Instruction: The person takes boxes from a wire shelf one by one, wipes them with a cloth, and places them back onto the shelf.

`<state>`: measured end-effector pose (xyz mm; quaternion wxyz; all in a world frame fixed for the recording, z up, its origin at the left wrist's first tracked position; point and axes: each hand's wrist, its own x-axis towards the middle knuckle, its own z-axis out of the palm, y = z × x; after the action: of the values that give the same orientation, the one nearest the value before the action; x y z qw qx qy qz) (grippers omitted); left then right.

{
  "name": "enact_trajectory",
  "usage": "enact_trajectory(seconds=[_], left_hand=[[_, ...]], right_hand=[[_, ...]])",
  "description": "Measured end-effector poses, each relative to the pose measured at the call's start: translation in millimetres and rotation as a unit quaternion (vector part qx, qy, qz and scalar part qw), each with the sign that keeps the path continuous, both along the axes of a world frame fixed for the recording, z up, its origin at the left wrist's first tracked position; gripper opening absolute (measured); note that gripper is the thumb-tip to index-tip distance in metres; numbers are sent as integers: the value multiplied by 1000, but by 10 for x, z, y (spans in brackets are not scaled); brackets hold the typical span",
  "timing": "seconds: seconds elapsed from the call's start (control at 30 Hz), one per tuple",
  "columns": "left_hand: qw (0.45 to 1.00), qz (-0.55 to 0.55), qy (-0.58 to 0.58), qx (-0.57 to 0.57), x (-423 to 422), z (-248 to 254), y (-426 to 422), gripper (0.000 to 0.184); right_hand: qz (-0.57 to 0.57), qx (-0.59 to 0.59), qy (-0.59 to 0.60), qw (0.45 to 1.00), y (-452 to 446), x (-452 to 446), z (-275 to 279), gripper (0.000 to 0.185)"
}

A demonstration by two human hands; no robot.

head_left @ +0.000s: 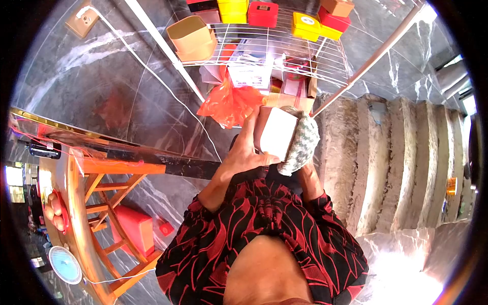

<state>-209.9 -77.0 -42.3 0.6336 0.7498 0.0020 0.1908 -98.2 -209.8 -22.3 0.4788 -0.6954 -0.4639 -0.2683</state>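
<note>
A box with a white face and a brownish side (278, 133) is in front of my chest, tilted. My left hand (244, 152) grips it from the left, thumb along the lower edge and fingers up the side. Against its right side lies a fuzzy grey-and-white cloth (304, 145). My right hand (309, 175) is behind and under this cloth, its fingers mostly hidden, so what exactly they grip does not show. A crumpled red plastic bag (229, 104) lies just beyond my left hand.
A white wire rack (239, 31) ahead bears yellow and red boxes (262, 14) and a tan container (192, 38). Concrete steps (373, 162) rise at the right. An orange wooden chair (122, 166) and a small fan (65, 265) are at the left.
</note>
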Motion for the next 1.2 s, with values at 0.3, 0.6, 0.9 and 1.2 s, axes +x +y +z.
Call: enact_trajectory(seconds=[0.3, 0.6, 0.9, 1.2], left_hand=[[984, -45, -61, -160, 75, -98, -3, 107], [951, -5, -89, -297, 113, -103, -93, 94], [939, -26, -15, -343, 59, -163, -103, 86], [944, -148, 20, -295, 35, -139, -206, 99]], right_hand=[[121, -11, 31, 992, -136, 135, -681, 60], [37, -61, 168, 983, -133, -72, -295, 55], [120, -94, 212, 965, -227, -250, -219, 56], [130, -104, 231, 959, -282, -252, -171, 57]])
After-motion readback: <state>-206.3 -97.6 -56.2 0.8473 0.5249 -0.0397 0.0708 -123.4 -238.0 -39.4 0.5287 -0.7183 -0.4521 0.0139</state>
